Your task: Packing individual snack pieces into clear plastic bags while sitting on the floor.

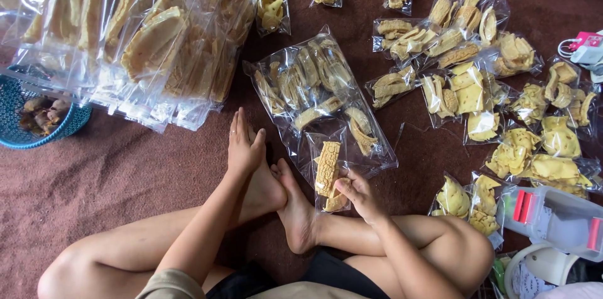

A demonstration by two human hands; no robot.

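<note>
On the maroon carpet floor (125, 167), many small clear bags of yellow crackers (465, 85) are lying filled right of the person's feet, while large clear bulk bags (144, 41) are waiting beyond. Right hand (358, 195) is gripping a clear cracker-filled bag (328, 170); left hand (244, 145) is resting flat-fingered, holding nothing, just left of it.

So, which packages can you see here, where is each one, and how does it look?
Held bag: in right hand, clear, oblong, yellow crackers inside.
Flat bags: on carpet ahead of left hand, clear, overlapping.
Big stack: top left, clear long bags, tan crackers.
Small bags: right, scattered, clear, yellow pieces.
Basket: far left, round, teal.
Box: lower right, clear plastic, red parts.
</note>
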